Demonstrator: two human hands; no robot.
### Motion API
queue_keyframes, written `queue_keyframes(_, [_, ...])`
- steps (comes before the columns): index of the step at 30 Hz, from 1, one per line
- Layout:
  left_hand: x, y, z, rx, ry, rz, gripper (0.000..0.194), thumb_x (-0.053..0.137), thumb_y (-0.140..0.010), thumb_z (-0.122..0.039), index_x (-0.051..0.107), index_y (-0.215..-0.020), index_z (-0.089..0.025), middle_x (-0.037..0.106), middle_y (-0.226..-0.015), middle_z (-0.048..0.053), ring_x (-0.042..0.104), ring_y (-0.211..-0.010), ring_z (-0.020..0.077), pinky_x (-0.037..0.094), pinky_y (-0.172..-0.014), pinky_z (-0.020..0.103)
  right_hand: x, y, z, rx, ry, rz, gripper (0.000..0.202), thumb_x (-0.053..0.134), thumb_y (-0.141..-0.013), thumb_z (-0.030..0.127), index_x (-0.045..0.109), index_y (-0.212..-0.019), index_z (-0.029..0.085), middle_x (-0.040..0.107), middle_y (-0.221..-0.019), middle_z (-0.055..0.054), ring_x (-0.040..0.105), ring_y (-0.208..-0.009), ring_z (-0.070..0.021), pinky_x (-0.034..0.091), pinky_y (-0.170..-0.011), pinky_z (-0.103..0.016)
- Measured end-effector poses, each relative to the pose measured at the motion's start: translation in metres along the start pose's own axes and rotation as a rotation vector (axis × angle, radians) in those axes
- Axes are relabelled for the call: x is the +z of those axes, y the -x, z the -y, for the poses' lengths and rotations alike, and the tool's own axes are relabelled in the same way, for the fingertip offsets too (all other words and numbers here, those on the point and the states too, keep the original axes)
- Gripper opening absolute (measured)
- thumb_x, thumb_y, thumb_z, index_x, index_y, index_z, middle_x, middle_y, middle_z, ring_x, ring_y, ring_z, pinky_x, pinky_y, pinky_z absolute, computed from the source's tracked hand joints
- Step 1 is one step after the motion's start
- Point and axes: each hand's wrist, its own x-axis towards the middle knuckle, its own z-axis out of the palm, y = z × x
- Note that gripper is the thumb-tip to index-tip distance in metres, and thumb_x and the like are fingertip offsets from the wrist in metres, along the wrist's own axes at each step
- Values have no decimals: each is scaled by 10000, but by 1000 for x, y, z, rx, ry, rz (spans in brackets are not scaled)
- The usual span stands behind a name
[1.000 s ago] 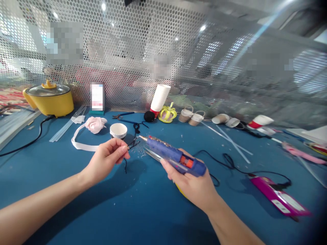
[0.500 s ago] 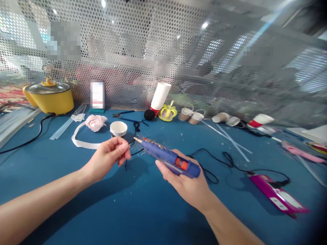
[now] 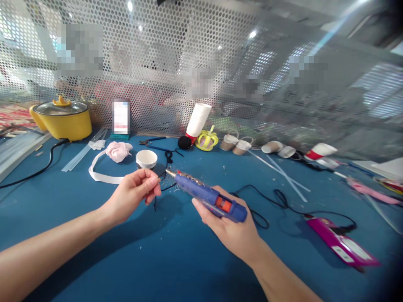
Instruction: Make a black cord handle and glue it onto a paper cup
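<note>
My right hand [image 3: 229,224] is wrapped round a blue glue gun [image 3: 204,192], whose metal nozzle points left toward my other hand. My left hand [image 3: 140,188] is pinched closed just left of the nozzle, on a thin black cord [image 3: 162,179] that shows at its fingertips. Part of the cord trails on the table below and behind the nozzle. Behind my left hand stands a white-rimmed paper cup [image 3: 146,158]. A pale pink fabric flower [image 3: 117,151] and a white ribbon [image 3: 107,179] lie to the left of the cup.
A yellow pot [image 3: 67,123] stands at the back left. Pliers [image 3: 154,143], a black yarn ball [image 3: 184,142], stacked cups [image 3: 199,119] and a yellow-green basket [image 3: 207,140] line the back of the blue table. On the right lies a magenta power strip [image 3: 341,243] with a black cable.
</note>
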Motion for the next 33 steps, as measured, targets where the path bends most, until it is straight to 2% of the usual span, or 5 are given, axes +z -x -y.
queue_keyframes(7, [0,0,0,6,-18,-17,227,586,-761,-334,483,-701,-142,563,-588,-17,419,-445,49,305,-456,203,-1,0,-3,25,-1,-21,167,568,-771,334,495,-694,205,511,-501,45,471,-421,-98,419,-445,-213])
queue_keyframes(14, [0,-1,-1,12,-57,-27,225,585,-762,-335,492,-702,-139,558,-584,-18,421,-454,49,319,-462,202,2,0,-3,-87,28,-23,156,572,-767,290,487,-672,199,538,-594,25,486,-495,-93,424,-496,-201])
queue_keyframes(18, [0,0,-1,17,-47,-30,227,586,-762,-333,492,-701,-136,557,-589,-17,421,-453,47,315,-461,198,1,-1,-4,-55,34,-34,151,568,-767,305,492,-688,201,535,-571,28,481,-476,-98,425,-478,-206])
queue_keyframes(28, [2,1,-4,-76,118,15,253,625,-732,-332,480,-668,-136,548,-556,-17,392,-419,41,279,-418,189,1,-1,-5,-73,74,-56,138,551,-777,324,518,-721,202,538,-569,24,493,-480,-105,431,-479,-215])
queue_keyframes(33, [2,0,-5,-136,228,52,230,628,-736,-299,483,-674,-132,536,-551,-21,366,-397,30,255,-401,180,1,-1,-7,-23,51,-61,124,557,-776,319,532,-752,200,547,-557,28,491,-459,-102,437,-472,-214])
